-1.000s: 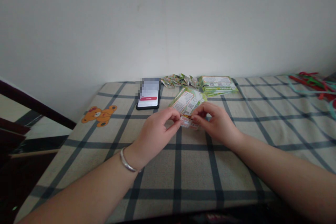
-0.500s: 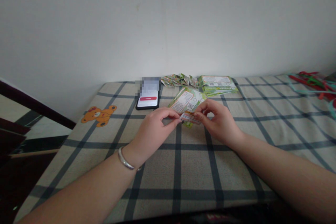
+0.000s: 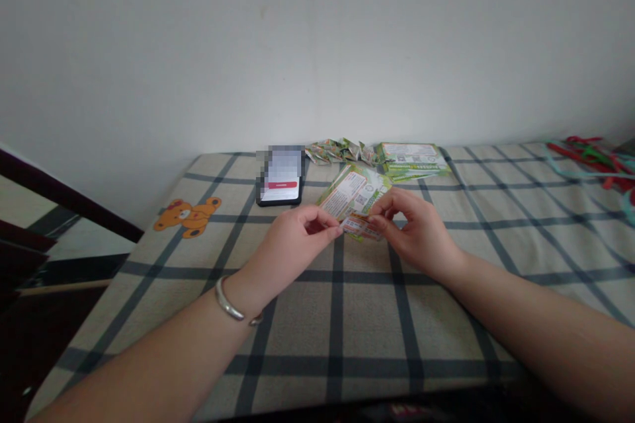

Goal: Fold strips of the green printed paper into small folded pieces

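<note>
Between the grips, left hand (image 3: 292, 241) and right hand (image 3: 419, 234) pinch a small packet (image 3: 360, 227); even pressure likely steadies it.

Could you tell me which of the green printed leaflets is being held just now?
The single leaflet nearest the person, its near edge pinched between left hand and right hand. The flat stack and the folded pieces lie untouched by the wall.
</note>
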{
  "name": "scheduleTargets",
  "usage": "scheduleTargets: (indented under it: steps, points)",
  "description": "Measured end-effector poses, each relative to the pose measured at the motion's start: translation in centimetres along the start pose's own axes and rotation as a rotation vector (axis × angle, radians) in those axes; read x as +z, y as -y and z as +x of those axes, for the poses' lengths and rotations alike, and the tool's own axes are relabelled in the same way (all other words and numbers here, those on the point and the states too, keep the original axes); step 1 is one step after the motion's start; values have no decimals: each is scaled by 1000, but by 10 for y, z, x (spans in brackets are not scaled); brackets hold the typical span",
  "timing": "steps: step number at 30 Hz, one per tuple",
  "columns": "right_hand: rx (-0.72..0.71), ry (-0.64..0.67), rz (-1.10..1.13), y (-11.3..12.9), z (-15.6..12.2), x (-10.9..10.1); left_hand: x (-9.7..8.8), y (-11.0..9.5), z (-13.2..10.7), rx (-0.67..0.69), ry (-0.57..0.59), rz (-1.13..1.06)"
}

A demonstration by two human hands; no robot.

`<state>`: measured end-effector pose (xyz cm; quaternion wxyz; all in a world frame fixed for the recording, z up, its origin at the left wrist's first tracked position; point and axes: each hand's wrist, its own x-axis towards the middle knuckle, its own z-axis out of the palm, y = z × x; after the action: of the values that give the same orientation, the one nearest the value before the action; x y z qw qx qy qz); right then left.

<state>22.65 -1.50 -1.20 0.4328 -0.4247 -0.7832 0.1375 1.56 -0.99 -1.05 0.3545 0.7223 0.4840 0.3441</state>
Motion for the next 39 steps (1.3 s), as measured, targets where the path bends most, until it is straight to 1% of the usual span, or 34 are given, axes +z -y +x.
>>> scheduleTargets:
  steps: [3, 7, 10, 16, 20, 24, 31, 34, 39]
  points:
    - [10, 27, -2, 0, 0, 0, 3, 3, -1, 93, -32, 20]
    - [27, 130, 3, -1, -1, 1, 7, 1, -2, 249, -74, 14]
    - [14, 166, 8, -1, -2, 1, 6, 0, -2, 329, -87, 85]
    - [-36, 185, -30, -4, -2, 0, 5, -1, -2, 395, -99, 171]
    - [-39, 180, -21, -4, -1, -1, 5, -3, -3, 435, -103, 213]
    - [8, 171, 7, -5, -1, 0, 5, -4, -3, 422, -120, 202]
    - [230, 168, 131, -11, -3, 1, 0, -2, 1, 234, -149, 74]
    - [251, 147, 162, -14, -3, 1, -2, 1, 3, 196, -150, 35]
    - [274, 129, 221, -20, -4, 5, -1, 3, 5, 179, -143, -8]
